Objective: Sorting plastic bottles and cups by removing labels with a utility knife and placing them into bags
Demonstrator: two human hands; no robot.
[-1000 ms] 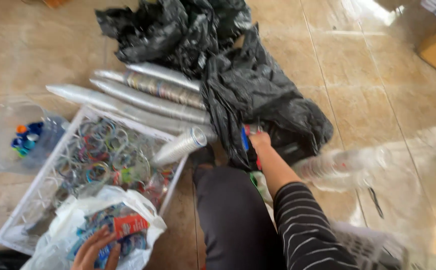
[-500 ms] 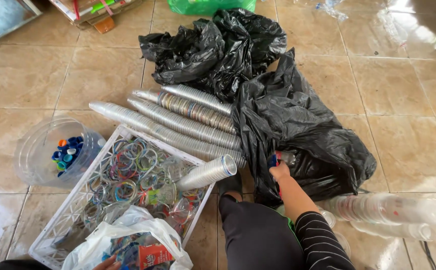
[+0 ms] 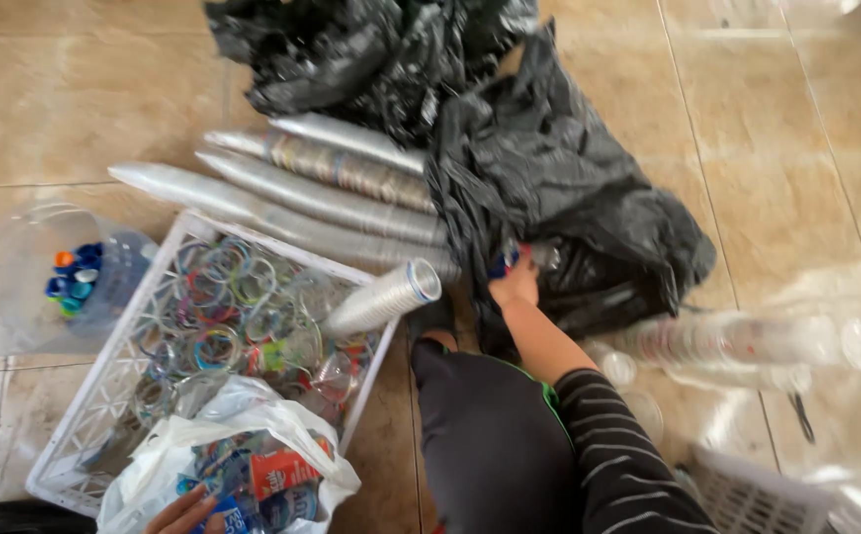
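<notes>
My right hand (image 3: 516,287) grips a bottle (image 3: 539,257) at the black bag (image 3: 589,198); left hand (image 3: 185,512) curls into the white bag (image 3: 253,435), grip unclear.

My one head-worn camera looks steeply down, fairly near, at the tiled floor (image 3: 75,99) ahead of my knee (image 3: 490,435); black bags fill the frame's top, a white crate (image 3: 104,415) the lower left.
</notes>
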